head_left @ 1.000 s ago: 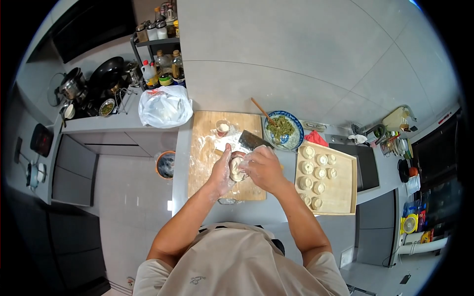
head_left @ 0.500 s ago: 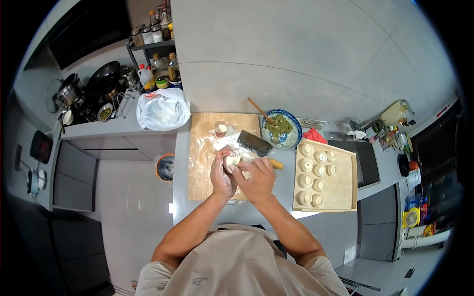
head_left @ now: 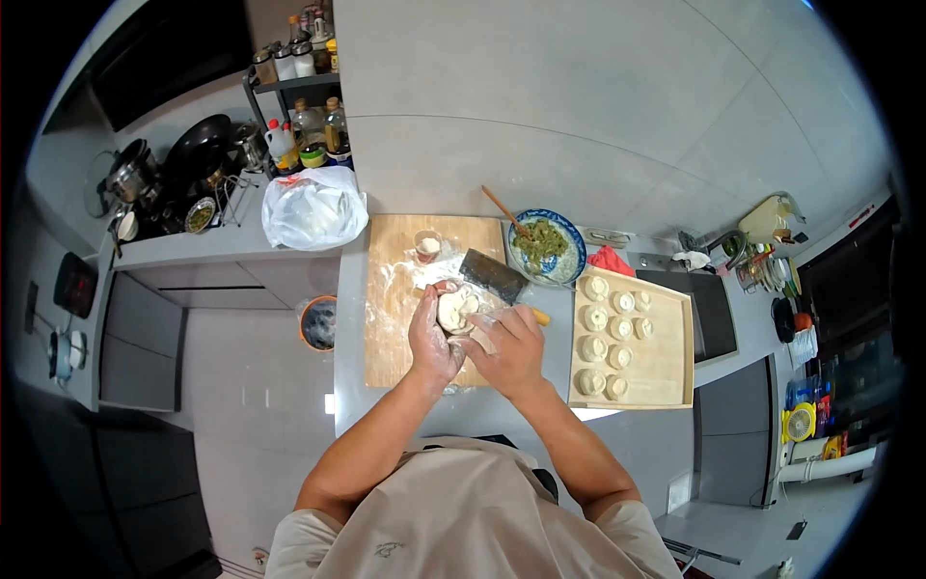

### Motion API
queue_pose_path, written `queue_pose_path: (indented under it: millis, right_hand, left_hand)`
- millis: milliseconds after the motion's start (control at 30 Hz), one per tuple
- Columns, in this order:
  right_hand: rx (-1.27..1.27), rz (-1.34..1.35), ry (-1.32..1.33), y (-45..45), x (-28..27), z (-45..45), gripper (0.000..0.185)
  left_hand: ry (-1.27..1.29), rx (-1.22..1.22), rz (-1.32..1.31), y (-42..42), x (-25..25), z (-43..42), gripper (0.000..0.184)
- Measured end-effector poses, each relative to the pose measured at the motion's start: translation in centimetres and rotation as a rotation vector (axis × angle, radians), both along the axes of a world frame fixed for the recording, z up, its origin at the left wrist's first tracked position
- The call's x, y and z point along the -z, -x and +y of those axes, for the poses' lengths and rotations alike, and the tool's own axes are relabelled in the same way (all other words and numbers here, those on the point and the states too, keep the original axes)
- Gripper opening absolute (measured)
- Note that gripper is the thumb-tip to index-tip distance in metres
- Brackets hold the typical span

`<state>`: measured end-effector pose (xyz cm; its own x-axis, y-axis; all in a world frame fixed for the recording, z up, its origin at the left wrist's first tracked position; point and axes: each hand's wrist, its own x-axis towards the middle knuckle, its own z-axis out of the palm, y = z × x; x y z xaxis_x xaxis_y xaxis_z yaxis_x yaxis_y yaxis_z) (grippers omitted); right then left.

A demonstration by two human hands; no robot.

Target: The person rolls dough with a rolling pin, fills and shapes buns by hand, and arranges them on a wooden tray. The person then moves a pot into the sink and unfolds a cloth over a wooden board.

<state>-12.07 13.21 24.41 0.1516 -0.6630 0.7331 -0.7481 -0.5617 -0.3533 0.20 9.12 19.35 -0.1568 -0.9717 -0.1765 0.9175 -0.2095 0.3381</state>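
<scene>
My left hand [head_left: 430, 333] cups a round, pleated bun of white dough [head_left: 456, 307], with its folded top facing up. Curled around the bun's right side, my right hand [head_left: 511, 349] touches its edge with thumb and fingertips. Both hands are dusted with flour. They are above the front part of a floured wooden board [head_left: 388, 352]. Just beyond them on the board lies a dark, wide cleaver blade [head_left: 494, 276]. One end of a wooden rolling pin [head_left: 541, 317] shows past my right hand; the rest is hidden.
On the right, a wooden tray [head_left: 666, 376] holds several similar buns. Behind it stands a blue-rimmed bowl [head_left: 582, 253] of green filling with a wooden-handled utensil. A small cup [head_left: 427, 247] is on the board. At the left are a white plastic bag [head_left: 313, 207] and a floor bucket [head_left: 318, 323].
The bun has turned in my left hand so its pleated top now shows more fully. My right fingers have shifted slightly at its edge. The whole view has moved a little.
</scene>
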Motion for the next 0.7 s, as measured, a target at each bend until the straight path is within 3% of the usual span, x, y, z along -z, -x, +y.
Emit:
queue_pose_path:
  millis: [333,400,533,700]
  right_hand:
    - [-0.037,0.119,-0.041,1.2,0.7,-1.1,0.029]
    - [-0.091,0.089,-0.057,2.4,-0.9,-1.1,0.036]
    - [-0.191,0.188,-0.074,3.9,-1.4,-1.9,0.042]
    - [-0.197,0.124,-0.125,3.1,-0.5,-2.2,0.037]
  left_hand:
    - [0.033,0.015,-0.044,0.1,1.2,-0.5,0.030]
    - [-0.094,0.160,0.054,-0.4,1.4,-1.3,0.034]
    - [-0.249,0.202,-0.006,-0.9,-1.5,-1.4,0.035]
    - [-0.157,0.268,0.007,-0.9,0.1,-1.4,0.035]
